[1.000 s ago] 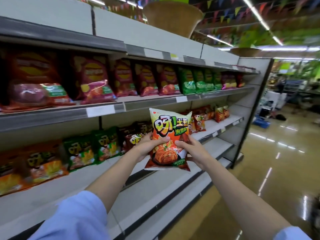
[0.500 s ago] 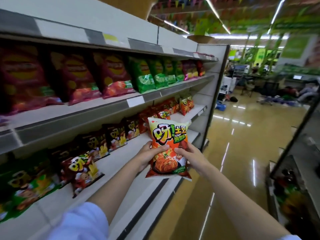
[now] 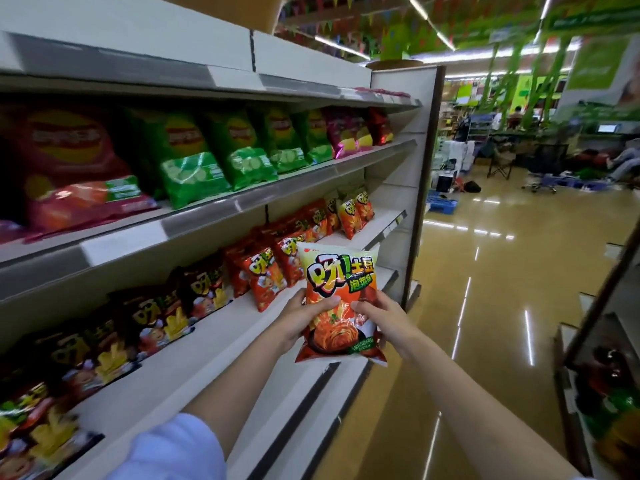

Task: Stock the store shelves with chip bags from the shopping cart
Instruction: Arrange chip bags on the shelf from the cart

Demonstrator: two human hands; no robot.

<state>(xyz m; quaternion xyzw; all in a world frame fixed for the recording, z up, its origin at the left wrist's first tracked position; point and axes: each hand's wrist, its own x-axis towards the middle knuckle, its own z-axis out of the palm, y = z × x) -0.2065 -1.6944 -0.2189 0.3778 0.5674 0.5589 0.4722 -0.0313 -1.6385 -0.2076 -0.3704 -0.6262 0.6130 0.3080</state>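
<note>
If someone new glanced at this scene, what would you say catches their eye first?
Most likely the orange chip bag at centre, gripped by the left hand and right hand in front of the shelves. Next, the bright green chip bags lined along the upper shelf, then the glossy aisle floor on the right.

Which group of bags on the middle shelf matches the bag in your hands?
The orange-red bags directly behind the held bag, running toward the shelf's far end. The ones further left are dark brown with yellow fries pictured.
</note>
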